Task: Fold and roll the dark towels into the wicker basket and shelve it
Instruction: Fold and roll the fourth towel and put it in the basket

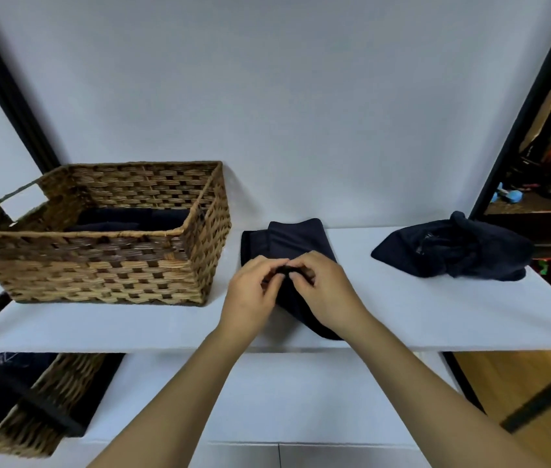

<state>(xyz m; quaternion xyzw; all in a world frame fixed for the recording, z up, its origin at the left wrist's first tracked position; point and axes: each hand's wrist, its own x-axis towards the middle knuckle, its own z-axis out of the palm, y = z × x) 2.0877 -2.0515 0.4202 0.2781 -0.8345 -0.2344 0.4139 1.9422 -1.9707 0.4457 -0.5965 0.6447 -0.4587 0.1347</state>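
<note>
The left hand (250,295) and the right hand (326,292) meet over a folded dark navy towel (296,238) on the white worktop (402,309). The fingers (269,265) of both hands are curled and pinch its near edge. The brown woven wicker basket (98,261), with dark cloth inside, stands left of the fingers. A crumpled dark towel (453,248) lies well apart, to the right of them.

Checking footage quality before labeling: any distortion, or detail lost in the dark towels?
Head view: wide-angle bending bows the black frame posts and shelf edges; the towel under both hands and the crumpled towel read nearly black, folds faint; light soft, no glare.
</note>
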